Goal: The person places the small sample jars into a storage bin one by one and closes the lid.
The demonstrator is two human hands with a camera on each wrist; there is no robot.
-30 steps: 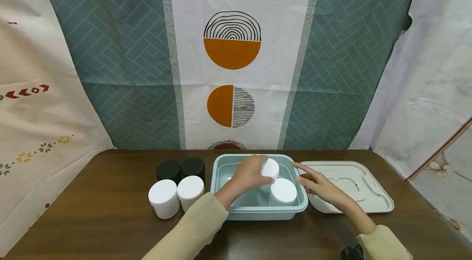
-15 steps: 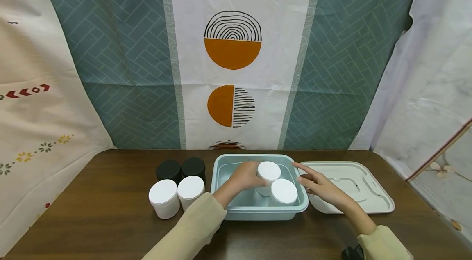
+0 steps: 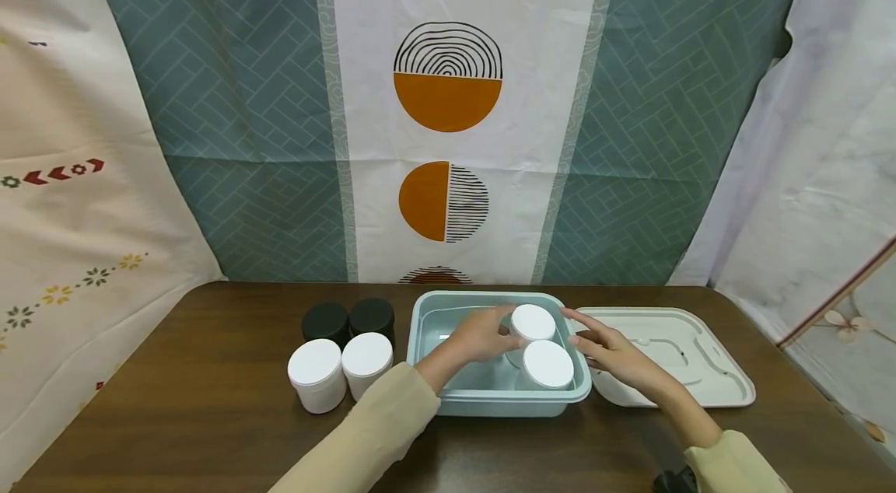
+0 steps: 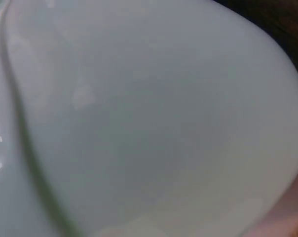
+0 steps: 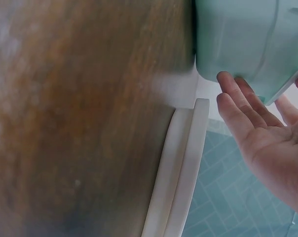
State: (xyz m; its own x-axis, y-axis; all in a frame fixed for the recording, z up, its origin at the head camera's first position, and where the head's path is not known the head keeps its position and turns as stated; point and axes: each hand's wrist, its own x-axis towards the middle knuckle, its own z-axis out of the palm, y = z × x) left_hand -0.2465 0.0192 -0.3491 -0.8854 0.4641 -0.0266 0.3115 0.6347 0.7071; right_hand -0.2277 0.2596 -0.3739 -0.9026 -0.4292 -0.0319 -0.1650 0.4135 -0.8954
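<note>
A pale blue-green plastic tub (image 3: 490, 403) holds two jars with white lids, a rear jar (image 3: 533, 321) and a front jar (image 3: 548, 365). My left hand (image 3: 479, 335) reaches into the tub, thumb and fingers spread at the left side of the rear jar. At the tub's right rim is my right hand (image 3: 612, 353), its fingers extended. In the right wrist view the right hand's fingertips (image 5: 223, 76) are at the tub's outer wall (image 5: 238, 39). A blurred pale surface (image 4: 164, 118) fills the left wrist view, hiding the left hand.
Two white-lidded jars (image 3: 316, 375) stand left of the tub, with two black-lidded jars (image 3: 326, 323) behind them. A white tub lid (image 3: 682, 357) lies on the brown wooden table (image 3: 210, 400) to the right. Patterned cloth (image 3: 448, 127) hangs behind.
The rear jar has moved right, close to the tub's right wall. My left hand's grip on it has loosened and the hand has shifted right. The right hand stays at the rim.
</note>
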